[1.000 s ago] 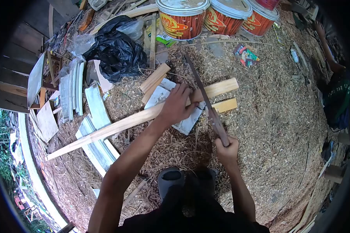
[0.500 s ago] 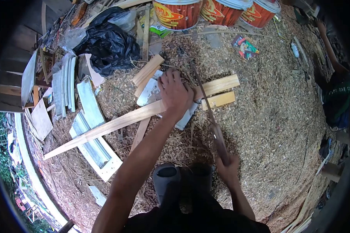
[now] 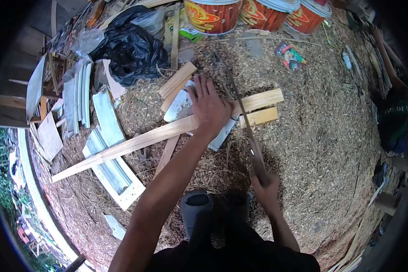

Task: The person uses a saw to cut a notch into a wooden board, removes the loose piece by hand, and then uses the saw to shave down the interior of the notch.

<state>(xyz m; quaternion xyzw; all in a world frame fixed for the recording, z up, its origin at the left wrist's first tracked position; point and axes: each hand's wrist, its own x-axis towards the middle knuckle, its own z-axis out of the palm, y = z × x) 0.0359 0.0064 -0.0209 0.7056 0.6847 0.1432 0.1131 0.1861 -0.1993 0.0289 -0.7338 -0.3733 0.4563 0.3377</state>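
Note:
A long wooden strip [image 3: 136, 143] runs slantwise from the lower left to the upper right. My left hand [image 3: 209, 109] presses down on it, its fingers spread over the wood. In my right hand [image 3: 266, 190] is the handle of a saw [image 3: 255, 149], whose blade crosses the strip just right of my left hand. Under the strip lies a white, stained block [image 3: 180, 105]. A short yellowish wood piece [image 3: 260, 117] rests below the strip's right end, and another short piece [image 3: 177, 81] lies above and left of my left hand.
Wood shavings cover the ground. Red buckets [image 3: 213, 17] stand at the top, beside a black plastic bag [image 3: 133, 52]. White moulded panels [image 3: 115, 170] lie at the left. At the right edge is another person [image 3: 394, 113], partly in shadow. My shoes [image 3: 197, 213] are below.
The whole view has shifted slightly, moving things a little to the right. My left fingers look more spread. The saw still crosses the strip in my right hand.

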